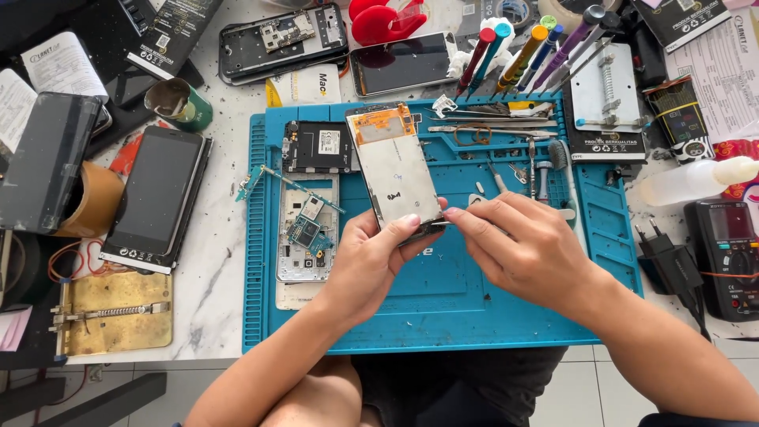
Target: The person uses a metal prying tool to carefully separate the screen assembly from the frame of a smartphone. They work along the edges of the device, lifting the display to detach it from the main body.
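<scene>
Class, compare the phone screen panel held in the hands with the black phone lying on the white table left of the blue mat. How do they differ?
The screen panel is held above the blue mat by the left hand and right hand; the black phone lies untouched on the table. The panel shows a bare silvery back with an orange patch; the phone shows dark glass. The panel is a stripped part; the phone looks assembled. Both are flat rectangles.

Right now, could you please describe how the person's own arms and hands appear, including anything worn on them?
Both arms are bare from wrist to above the elbow: no sleeves, gloves, watch or bracelets show. The left hand and right hand carry no rings that I can see. The fingernails are short and unpainted. No cables or markings appear on either arm.
</scene>
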